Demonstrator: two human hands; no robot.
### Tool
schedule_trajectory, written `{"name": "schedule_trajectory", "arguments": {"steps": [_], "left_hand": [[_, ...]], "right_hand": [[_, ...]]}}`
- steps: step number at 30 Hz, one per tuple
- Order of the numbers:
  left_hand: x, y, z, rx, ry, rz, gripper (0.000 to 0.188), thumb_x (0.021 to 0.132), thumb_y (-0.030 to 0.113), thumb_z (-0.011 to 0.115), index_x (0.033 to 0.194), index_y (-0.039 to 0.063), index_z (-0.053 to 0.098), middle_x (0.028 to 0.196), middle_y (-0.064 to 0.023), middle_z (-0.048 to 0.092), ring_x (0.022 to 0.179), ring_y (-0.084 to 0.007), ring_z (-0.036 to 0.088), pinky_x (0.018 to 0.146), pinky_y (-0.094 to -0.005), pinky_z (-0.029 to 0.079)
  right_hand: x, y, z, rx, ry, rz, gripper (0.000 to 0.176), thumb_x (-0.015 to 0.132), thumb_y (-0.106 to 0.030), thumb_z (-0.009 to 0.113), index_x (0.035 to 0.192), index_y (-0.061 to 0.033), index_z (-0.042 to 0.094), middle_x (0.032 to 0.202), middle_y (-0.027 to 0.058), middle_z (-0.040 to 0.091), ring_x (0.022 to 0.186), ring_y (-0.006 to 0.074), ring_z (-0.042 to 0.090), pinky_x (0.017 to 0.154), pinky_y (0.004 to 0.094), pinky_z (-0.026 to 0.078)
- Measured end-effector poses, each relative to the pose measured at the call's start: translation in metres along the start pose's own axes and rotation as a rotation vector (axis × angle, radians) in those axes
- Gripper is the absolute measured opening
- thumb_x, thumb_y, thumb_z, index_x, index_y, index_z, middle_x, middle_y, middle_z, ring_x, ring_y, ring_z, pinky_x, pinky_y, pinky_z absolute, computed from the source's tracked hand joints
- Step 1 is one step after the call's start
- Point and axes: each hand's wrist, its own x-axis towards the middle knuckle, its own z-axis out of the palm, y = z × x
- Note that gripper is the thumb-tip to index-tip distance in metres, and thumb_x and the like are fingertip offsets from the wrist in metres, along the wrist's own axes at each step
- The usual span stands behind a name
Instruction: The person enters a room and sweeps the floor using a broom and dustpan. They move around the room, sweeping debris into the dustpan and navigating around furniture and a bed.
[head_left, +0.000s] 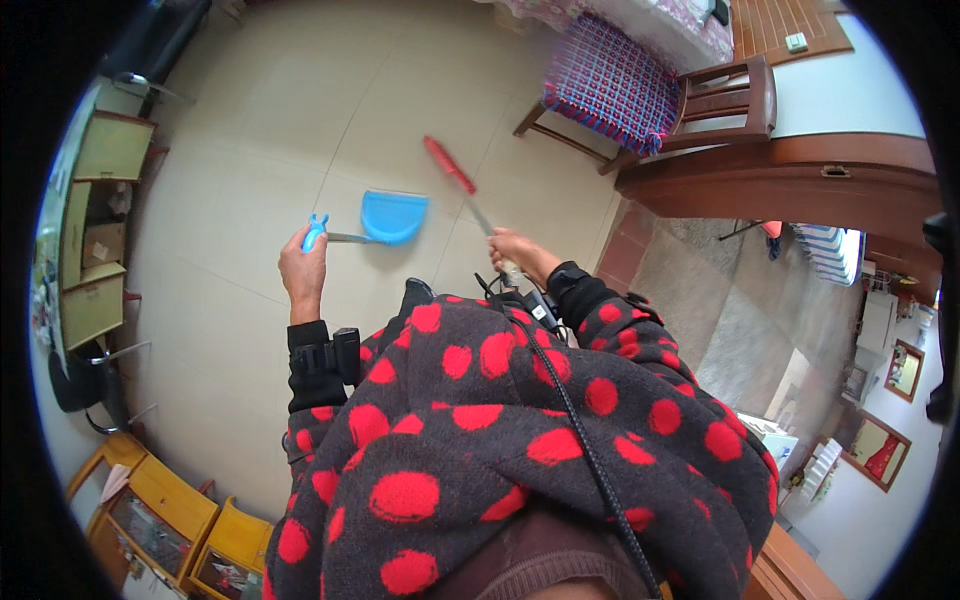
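Note:
My left hand (303, 270) is closed around the blue grip at the top of a metal handle, which leads to a blue plastic dustpan (394, 217). The pan lies ahead of me, over the pale tiled floor (247, 195). In my right hand (516, 253) is the handle of a broom (450, 166) with red bristles. Its slightly blurred head points away from me, right of the dustpan and apart from it. Whether pan and bristles touch the floor is hard to tell.
A wooden chair (757, 97) with a woven seat cover stands ahead right, by a cloth-covered bed or table. Right of me, a brown door (780, 180) stands beside a doorway. Yellow cabinets (161, 510) are at lower left, a green-fronted cabinet (112, 146) and black chair (82, 382) at left.

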Motion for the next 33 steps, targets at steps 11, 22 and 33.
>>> {"name": "schedule_trajectory", "arguments": {"steps": [11, 22, 33], "left_hand": [[0.042, -0.024, -0.027, 0.084, -0.066, -0.031, 0.035, 0.073, 0.025, 0.060, 0.101, 0.005, 0.061, 0.084, -0.0181, 0.063, 0.078, -0.0303, 0.061, 0.068, -0.0364, 0.047], [0.046, -0.018, -0.024, 0.101, -0.044, -0.046, 0.031, 0.073, 0.023, 0.060, 0.098, 0.005, 0.060, 0.082, -0.0187, 0.062, 0.076, -0.0342, 0.060, 0.065, -0.0393, 0.047], [0.078, 0.011, -0.009, 0.075, -0.039, -0.250, 0.033, 0.073, 0.023, 0.062, 0.097, 0.001, 0.060, 0.081, -0.0191, 0.062, 0.075, -0.0299, 0.061, 0.067, -0.0362, 0.046]], "right_hand": [[-0.026, -0.019, 0.077, -0.495, -0.043, 0.019, 0.049, 0.085, -0.012, 0.048, 0.130, -0.0036, 0.030, 0.062, 0.0032, 0.046, 0.044, 0.0107, 0.042, 0.036, 0.0272, 0.037], [0.086, -0.121, 0.035, 0.297, 0.154, -0.085, 0.005, 0.084, -0.009, 0.044, 0.089, -0.0083, 0.045, 0.059, 0.0032, 0.043, 0.042, 0.0121, 0.041, 0.036, 0.0274, 0.035], [0.125, -0.210, 0.049, -0.226, 0.004, 0.186, 0.005, 0.086, -0.009, 0.045, 0.091, -0.0110, 0.044, 0.058, 0.0028, 0.041, 0.042, 0.0100, 0.039, 0.036, 0.0237, 0.032]]}}
